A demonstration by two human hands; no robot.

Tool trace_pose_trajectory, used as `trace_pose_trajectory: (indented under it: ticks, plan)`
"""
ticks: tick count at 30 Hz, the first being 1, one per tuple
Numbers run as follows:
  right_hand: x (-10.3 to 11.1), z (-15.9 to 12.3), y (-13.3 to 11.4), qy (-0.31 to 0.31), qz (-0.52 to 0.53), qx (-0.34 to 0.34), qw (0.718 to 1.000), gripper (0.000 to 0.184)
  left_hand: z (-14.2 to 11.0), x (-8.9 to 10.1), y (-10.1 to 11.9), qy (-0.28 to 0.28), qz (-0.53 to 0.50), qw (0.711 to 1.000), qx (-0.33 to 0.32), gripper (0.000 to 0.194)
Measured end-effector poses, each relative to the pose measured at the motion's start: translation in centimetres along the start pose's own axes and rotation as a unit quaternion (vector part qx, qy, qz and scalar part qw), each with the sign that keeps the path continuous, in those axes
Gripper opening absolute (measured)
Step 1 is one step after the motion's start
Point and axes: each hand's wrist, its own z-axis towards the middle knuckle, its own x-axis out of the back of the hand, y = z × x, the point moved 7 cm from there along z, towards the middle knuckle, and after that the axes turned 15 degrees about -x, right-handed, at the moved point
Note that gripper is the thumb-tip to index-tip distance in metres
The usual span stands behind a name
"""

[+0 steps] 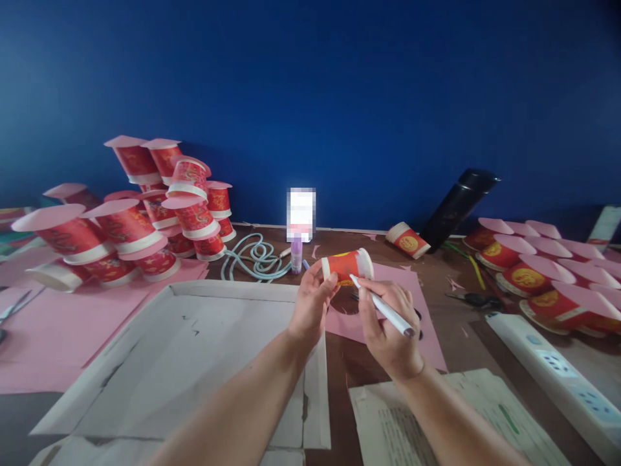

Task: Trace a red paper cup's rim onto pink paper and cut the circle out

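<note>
My left hand [313,301] is closed round a red paper cup [347,265], held on its side above a pink paper sheet [388,304]. My right hand [388,320] grips a white pen [383,306], whose tip touches the cup's side near the rim. A hole is cut out of the pink sheet just below the cup.
A heap of red cups capped with pink discs [140,213] lies at left, with more of them [538,272] at right. White cardboard [194,362] lies in front, beside a glue stick [296,254], a coiled cable [255,257], a black flask [458,204], scissors [473,299] and a power strip [557,369].
</note>
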Motion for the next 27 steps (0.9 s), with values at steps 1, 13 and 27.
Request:
trace_pose_trajectory:
  ticks: [1,13,27]
  plan:
    - [-0.01,0.0,0.01,0.0,-0.001,-0.001,1.0,0.018,-0.02,0.0,0.01,0.001,0.001,1.0,0.0,0.048]
    - [-0.12,-0.02,0.13,0.005,-0.011,-0.007,1.0,0.016,0.1,0.36,-0.17,0.017,-0.012,1.0,-0.005,0.05]
    - [-0.1,0.04,0.04,0.004,-0.017,-0.008,1.0,0.013,0.15,0.58,-0.26,0.024,-0.014,1.0,0.001,0.047]
